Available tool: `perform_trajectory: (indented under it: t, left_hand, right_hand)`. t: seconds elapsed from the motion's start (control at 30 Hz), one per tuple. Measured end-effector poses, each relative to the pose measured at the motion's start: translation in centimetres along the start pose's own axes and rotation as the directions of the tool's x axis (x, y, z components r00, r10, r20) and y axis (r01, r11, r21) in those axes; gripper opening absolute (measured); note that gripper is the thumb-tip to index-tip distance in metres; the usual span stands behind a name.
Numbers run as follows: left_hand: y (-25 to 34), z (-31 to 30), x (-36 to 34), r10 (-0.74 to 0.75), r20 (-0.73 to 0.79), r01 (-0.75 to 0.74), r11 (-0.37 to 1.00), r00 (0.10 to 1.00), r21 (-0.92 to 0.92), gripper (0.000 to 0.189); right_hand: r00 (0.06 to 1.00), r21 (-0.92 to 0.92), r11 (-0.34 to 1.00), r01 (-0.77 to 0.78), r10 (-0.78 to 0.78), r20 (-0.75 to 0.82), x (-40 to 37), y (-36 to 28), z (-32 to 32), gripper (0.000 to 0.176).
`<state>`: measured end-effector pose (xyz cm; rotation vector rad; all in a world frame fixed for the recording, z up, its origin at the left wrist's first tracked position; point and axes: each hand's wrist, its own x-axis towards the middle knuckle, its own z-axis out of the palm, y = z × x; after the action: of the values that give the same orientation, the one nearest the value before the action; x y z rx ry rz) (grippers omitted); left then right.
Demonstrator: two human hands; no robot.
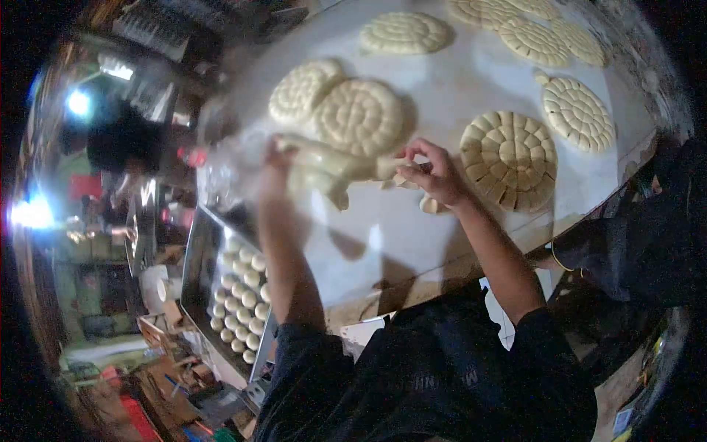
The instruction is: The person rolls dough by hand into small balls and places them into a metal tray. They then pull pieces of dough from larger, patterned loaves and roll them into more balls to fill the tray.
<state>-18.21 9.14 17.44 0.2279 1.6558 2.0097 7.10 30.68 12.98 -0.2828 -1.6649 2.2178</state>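
A thin stretched sheet of dough (328, 163) hangs slack between my two hands, just above the white worktop (412, 250). My left hand (277, 163), blurred by motion, grips its left end. With thumb and fingers closed, my right hand (440, 175) pinches the right end. Small scraps of dough (431, 205) lie under my right hand. Behind the sheet are two round, scored dough coils (359, 116), one overlapping the other. Another scored dough round (509, 158) rests right of my right hand.
Several more dough rounds (406, 33) lie toward the far side and right of the worktop. A metal tray (193, 258) of small dough balls (241, 295) stands at the left. Another person's dark-clothed arm (611, 254) is near the right edge.
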Motion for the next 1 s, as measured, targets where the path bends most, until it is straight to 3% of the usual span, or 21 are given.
perform_trajectory:
  t: [0.03,0.07,0.13,0.2,0.23,0.3,0.33,0.37,0.4,0.43,0.47,0.53,0.6,0.7,0.73,0.77,0.8,0.87,0.9,0.93,1.0]
  left_hand:
    - [-2.0,-1.2,-1.3,0.008,-0.014,-0.008,1.0,1.0,-0.016,0.036]
    - [-4.2,-1.7,-2.8,0.088,-0.185,-0.009,0.921,0.979,0.389,0.039]
    - [-8.6,-2.1,-4.6,0.388,-0.34,0.204,0.352,0.857,0.914,0.049]
    - [-14.6,-3.7,-6.0,0.746,-0.118,0.167,0.01,0.655,0.986,0.061]
    - [-16.3,-4.2,-6.5,0.737,-0.13,0.164,0.026,0.663,0.986,0.061]
    - [-19.5,-5.5,-7.8,0.744,-0.1,-0.161,0.27,0.66,0.949,0.062]
    - [-22.0,-11.4,-5.6,0.717,0.172,-0.351,0.107,0.676,0.93,0.046]
    - [-27.7,-12.6,-4.1,0.809,0.038,-0.259,0.143,0.586,0.955,0.035]
    - [-31.6,-12.4,-3.7,0.874,-0.089,-0.179,0.197,0.478,0.964,0.029]
    - [-30.0,-13.7,-5.9,0.649,-0.253,-0.155,0.503,0.718,0.851,0.05]
    - [-26.0,-13.8,-7.8,0.327,-0.321,-0.025,0.734,0.889,0.679,0.078]
    - [-14.9,-3.6,-11.8,0.103,-0.509,0.373,0.56,0.855,0.74,0.07]
    - [-15.7,-4.1,-10.8,0.046,-0.458,0.358,0.554,0.888,0.751,0.07]
    - [-19.5,-5.8,-7.8,0.139,-0.402,0.327,0.375,0.905,0.867,0.07]
    - [-20.1,-6.2,-7.2,0.105,-0.41,0.373,0.26,0.906,0.891,0.069]
    - [-18.9,-4.9,-7.4,0.221,-0.237,0.101,0.494,0.946,0.863,0.06]
    - [-18.4,-3.2,-7.4,0.221,-0.263,0.129,0.482,0.939,0.867,0.06]
    - [-17.8,-0.5,-7.6,0.28,-0.523,0.128,0.778,0.805,0.615,0.046]
    - [-17.9,-0.8,-8.3,0.144,-0.529,0.113,0.898,0.836,0.424,0.035]
    - [-17.7,-1.3,-8.5,0.025,-0.499,0.091,0.974,0.866,0.208,0.025]
    - [-15.6,-1.3,-8.5,-0.38,-0.352,0.156,0.837,0.855,-0.524,0.02]
  right_hand:
    - [0.999,-0.158,0.987,0.024,-0.031,-0.042,0.4,3.5,0.9,0.025]
    - [0.996,-0.431,0.902,-0.03,-0.01,-0.09,0.3,7.5,1.1,0.029]
    - [0.91,-0.857,0.51,0.075,-0.386,-0.149,-2.9,11.0,1.8,0.03]
    - [0.892,-0.933,0.336,0.128,-0.45,-0.04,-6.3,11.1,2.1,0.03]
    - [0.873,-0.971,0.167,0.169,-0.483,0.069,-7.7,11.0,1.8,0.031]
    - [0.919,-0.939,0.197,0.282,-0.337,0.206,-9.0,11.1,0.8,0.028]
    - [0.914,-0.913,0.22,0.343,-0.305,0.27,-8.5,11.4,-0.8,0.026]
    - [0.918,-0.929,0.194,0.316,-0.309,0.248,-7.7,9.7,-2.0,0.026]
    - [0.984,-0.839,0.519,0.164,-0.141,0.105,-6.6,6.9,-2.8,0.024]
    - [0.998,-0.637,0.77,-0.039,0.06,0.011,-5.9,4.6,-4.3,0.022]
    - [0.998,-0.646,0.762,-0.056,0.051,-0.026,-4.9,3.0,-6.9,0.022]
    - [0.963,-0.332,0.911,-0.245,0.19,-0.191,-1.7,0.4,-12.6,0.025]
    - [0.857,-0.691,0.722,-0.028,-0.339,-0.388,1.6,-0.2,-20.8,0.025]
    - [0.765,-0.923,0.108,-0.37,-0.528,-0.369,5.8,-2.3,-33.1,0.044]
    - [0.805,-0.856,0.083,-0.511,-0.302,-0.51,7.2,-5.9,-33.1,0.05]
    - [0.772,-0.785,0.074,-0.615,-0.148,-0.618,9.2,-6.9,-34.7,0.057]
    - [0.798,-0.786,-0.142,-0.601,-0.153,-0.583,11.4,-4.1,-39.7,0.059]
    - [0.872,-0.831,-0.273,-0.484,-0.076,-0.483,13.6,-1.9,-44.3,0.041]
    - [0.861,-0.841,-0.204,-0.501,-0.211,-0.463,13.9,-1.2,-44.5,0.026]
    - [0.883,-0.832,-0.301,-0.467,-0.095,-0.461,14.0,-4.8,-39.4,0.025]
    - [0.913,-0.914,-0.13,-0.384,-0.204,-0.354,14.5,-4.5,-36.9,0.025]
